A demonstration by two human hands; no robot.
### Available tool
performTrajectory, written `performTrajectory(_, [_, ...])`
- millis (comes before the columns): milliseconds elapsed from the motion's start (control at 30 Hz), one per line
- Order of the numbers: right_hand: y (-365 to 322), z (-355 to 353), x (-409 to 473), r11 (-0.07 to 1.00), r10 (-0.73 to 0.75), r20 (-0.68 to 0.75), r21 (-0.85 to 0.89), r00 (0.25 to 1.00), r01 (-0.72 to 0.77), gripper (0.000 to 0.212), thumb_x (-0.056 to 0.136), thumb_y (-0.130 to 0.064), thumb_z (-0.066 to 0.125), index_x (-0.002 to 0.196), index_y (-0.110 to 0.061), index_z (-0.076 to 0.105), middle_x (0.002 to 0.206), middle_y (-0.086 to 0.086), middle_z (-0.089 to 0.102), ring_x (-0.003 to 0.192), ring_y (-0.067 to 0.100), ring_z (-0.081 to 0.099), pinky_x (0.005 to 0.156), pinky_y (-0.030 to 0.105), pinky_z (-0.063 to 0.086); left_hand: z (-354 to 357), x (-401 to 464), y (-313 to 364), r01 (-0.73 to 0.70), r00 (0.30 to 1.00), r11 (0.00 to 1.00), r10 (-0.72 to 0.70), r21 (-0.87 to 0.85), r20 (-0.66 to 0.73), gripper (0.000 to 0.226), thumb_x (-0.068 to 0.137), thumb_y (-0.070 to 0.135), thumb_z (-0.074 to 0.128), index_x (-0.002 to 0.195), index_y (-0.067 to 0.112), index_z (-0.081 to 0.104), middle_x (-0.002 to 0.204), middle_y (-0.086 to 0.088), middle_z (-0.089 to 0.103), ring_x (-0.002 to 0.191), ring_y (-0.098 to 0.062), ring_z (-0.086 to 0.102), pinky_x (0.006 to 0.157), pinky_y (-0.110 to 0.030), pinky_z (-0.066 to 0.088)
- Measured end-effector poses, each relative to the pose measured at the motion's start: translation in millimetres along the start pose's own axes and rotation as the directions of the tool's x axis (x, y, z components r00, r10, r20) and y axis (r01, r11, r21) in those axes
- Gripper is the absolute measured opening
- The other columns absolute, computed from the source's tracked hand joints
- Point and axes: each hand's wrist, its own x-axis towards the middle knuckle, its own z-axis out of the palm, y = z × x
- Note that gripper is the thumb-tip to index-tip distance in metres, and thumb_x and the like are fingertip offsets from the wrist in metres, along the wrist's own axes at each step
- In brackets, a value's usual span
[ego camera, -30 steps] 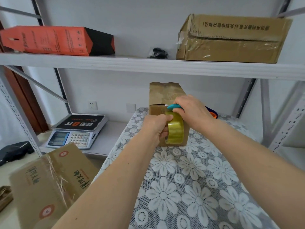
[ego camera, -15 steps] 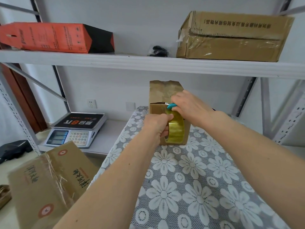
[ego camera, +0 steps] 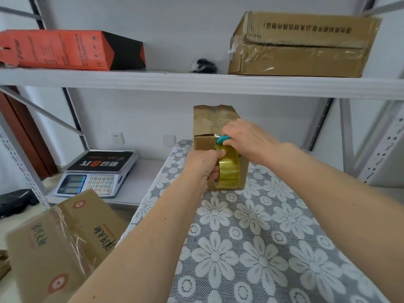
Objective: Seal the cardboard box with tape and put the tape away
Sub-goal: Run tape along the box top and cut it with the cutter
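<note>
A small brown cardboard box [ego camera: 204,145] stands on the flowered tablecloth [ego camera: 251,237], its top flap raised at the back. A roll of clear yellowish tape [ego camera: 229,169] is held on edge against the box's near face. My left hand [ego camera: 203,167] grips the roll, fingers through its core. My right hand [ego camera: 244,138] reaches over the roll and holds a small teal tool [ego camera: 223,139] at the box's top front edge, where a shiny strip of tape runs up onto the flap. The tool's far end is hidden under my fingers.
A digital scale [ego camera: 96,173] sits on the low shelf to the left. A printed carton [ego camera: 61,243] leans at the lower left. On the upper shelf [ego camera: 175,82] lie an orange and black box [ego camera: 70,50], a small black item [ego camera: 204,65] and a large taped carton [ego camera: 301,43].
My right hand with the teal tool has moved up and away along the box's top edge. The left hand keeps its grip on the roll at nearly the same spot.
</note>
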Motion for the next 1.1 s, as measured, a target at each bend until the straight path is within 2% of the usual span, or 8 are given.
performTrajectory(133, [-1, 2, 1, 0.999, -0.019, -0.012, -0.038, 1.0, 0.019, 0.016, 0.096, -0.026, 0.047, 0.093, -0.014, 0.056, 0.096, 0.004, 0.059, 0.091, 0.019, 0.049, 0.075, 0.031, 0.04, 0, 1, 0, 0.0, 1.0, 1.0, 0.0, 0.007, 0.003, 0.014, 0.08, 0.019, 0.071, 0.079, 0.01, 0.061, 0.066, -0.004, 0.059, 0.049, -0.012, 0.051, 0.039, -0.019, 0.044])
performTrajectory(300, [-6, -2, 7, 0.991, -0.06, 0.006, -0.123, 0.998, 0.06, 0.017, 0.097, -0.024, 0.047, 0.095, -0.01, 0.058, 0.097, 0.007, 0.059, 0.084, 0.016, 0.04, 0.069, 0.029, 0.032, 0, 0, -1, -0.008, 1.0, 1.0, 0.008, 0.003, 0.003, 0.015, 0.08, 0.02, 0.071, 0.075, 0.012, 0.06, 0.068, -0.005, 0.058, 0.051, -0.012, 0.049, 0.039, -0.018, 0.042])
performTrajectory(467, [-11, -2, 8, 0.987, -0.055, 0.004, -0.154, 0.999, 0.054, 0.018, 0.096, -0.022, 0.047, 0.096, -0.008, 0.059, 0.097, 0.009, 0.06, 0.088, 0.022, 0.05, 0.068, 0.03, 0.033, 0, -1, 0, -0.009, 1.0, 1.0, 0.009, 0.005, -0.002, 0.015, 0.081, 0.019, 0.07, 0.073, 0.012, 0.06, 0.065, -0.004, 0.057, 0.049, -0.011, 0.048, 0.038, -0.018, 0.042])
performTrajectory(567, [-10, -3, 6, 0.99, -0.04, 0.006, -0.136, 0.999, 0.04, 0.017, 0.096, -0.022, 0.048, 0.095, -0.009, 0.059, 0.097, 0.009, 0.06, 0.092, 0.023, 0.052, 0.069, 0.03, 0.033, 2, -1, 0, -0.016, 1.0, 1.0, 0.016, -0.002, -0.018, 0.014, 0.08, 0.018, 0.071, 0.073, 0.011, 0.06, 0.068, -0.006, 0.059, 0.051, -0.013, 0.05, 0.045, -0.021, 0.045])
performTrajectory(667, [-7, -4, 4, 0.994, -0.008, 0.013, -0.112, 1.0, 0.01, 0.017, 0.096, -0.022, 0.048, 0.094, -0.009, 0.059, 0.096, 0.009, 0.06, 0.087, 0.021, 0.047, 0.07, 0.032, 0.037, 2, 0, 0, -0.017, 1.0, 1.0, 0.017, -0.013, -0.024, 0.013, 0.078, 0.017, 0.072, 0.077, 0.01, 0.061, 0.075, -0.01, 0.061, 0.055, -0.015, 0.051, 0.051, -0.025, 0.047])
performTrajectory(800, [-3, -7, -1, 0.995, 0.024, 0.02, -0.096, 1.0, -0.022, 0.015, 0.096, -0.022, 0.048, 0.089, -0.011, 0.056, 0.09, 0.005, 0.054, 0.083, 0.018, 0.042, 0.069, 0.031, 0.033, 2, -1, 0, -0.018, 0.999, 1.0, 0.018, -0.004, -0.029, 0.014, 0.08, 0.017, 0.07, 0.074, 0.011, 0.06, 0.063, -0.004, 0.059, 0.048, -0.011, 0.05, 0.041, -0.019, 0.045])
performTrajectory(1000, [0, -10, -7, 0.996, 0.059, 0.034, -0.073, 0.998, -0.057, 0.013, 0.096, -0.023, 0.048, 0.088, -0.015, 0.053, 0.087, 0.0, 0.046, 0.083, 0.017, 0.04, 0.069, 0.03, 0.029, 3, 0, 0, -0.015, 0.999, 1.0, 0.015, -0.009, -0.038, 0.011, 0.08, 0.016, 0.07, 0.076, 0.011, 0.061, 0.068, -0.006, 0.059, 0.053, -0.014, 0.05, 0.051, -0.025, 0.044])
performTrajectory(1100, [5, -8, -10, 0.994, 0.095, 0.031, -0.059, 0.995, -0.093, 0.015, 0.096, -0.024, 0.048, 0.09, -0.012, 0.056, 0.088, 0.001, 0.048, 0.084, 0.019, 0.043, 0.069, 0.031, 0.031, 4, 2, 0, -0.014, 0.999, 1.0, 0.014, -0.01, -0.043, 0.012, 0.081, 0.017, 0.07, 0.076, 0.011, 0.061, 0.067, -0.005, 0.058, 0.052, -0.013, 0.049, 0.048, -0.023, 0.045])
